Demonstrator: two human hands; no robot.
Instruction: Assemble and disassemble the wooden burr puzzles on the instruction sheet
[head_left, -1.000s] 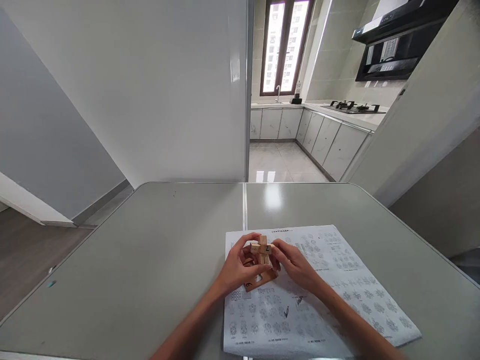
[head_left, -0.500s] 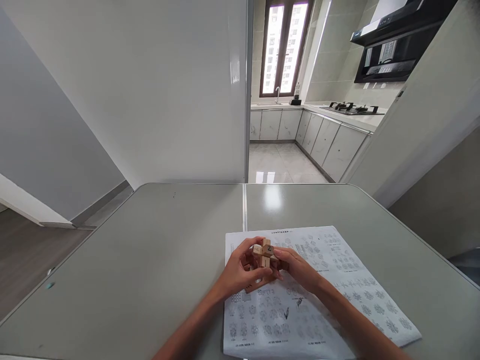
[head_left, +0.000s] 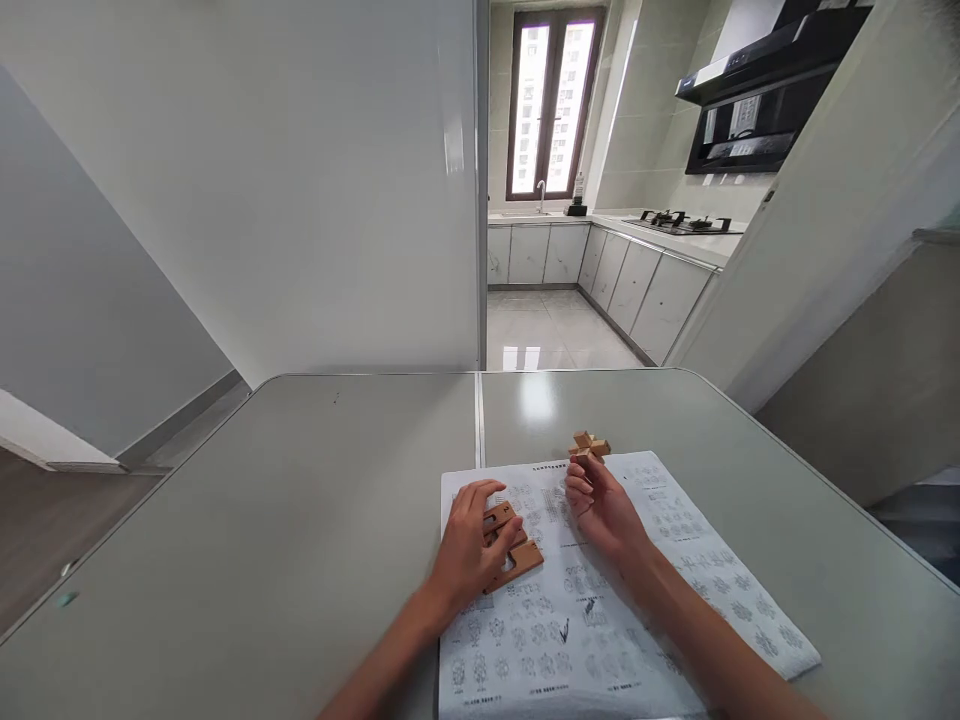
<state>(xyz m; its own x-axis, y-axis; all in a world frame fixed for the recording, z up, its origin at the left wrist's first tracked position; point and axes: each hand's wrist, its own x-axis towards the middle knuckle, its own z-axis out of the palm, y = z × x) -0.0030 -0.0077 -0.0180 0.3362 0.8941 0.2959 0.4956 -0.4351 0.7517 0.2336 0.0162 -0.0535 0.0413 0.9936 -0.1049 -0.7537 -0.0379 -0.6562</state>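
Observation:
Raised at the far edge of the printed sheet (head_left: 630,610), a small wooden burr puzzle (head_left: 590,445) of crossed sticks is pinched in the fingertips of my right hand (head_left: 609,510). My left hand (head_left: 465,545) hovers low over the sheet's left part, thumb and fingers apart. Beneath and beside that hand lie flat wooden pieces with slots (head_left: 523,562), partly hidden by the fingers. Whether the fingers touch the pieces is hard to make out. Rows of puzzle diagrams cover the sheet, with a few dark pen marks.
The grey-green table (head_left: 315,540) has a metal seam (head_left: 478,420) running away from me. Beyond its far edge stand a white wall panel (head_left: 360,200) and a kitchen doorway. A small green bit (head_left: 67,600) shows near the left edge.
Both hands were together around the burr puzzle; now they are apart. My right hand has carried it forward and right, and my left hand has let go, leaving the flat pieces in fuller view.

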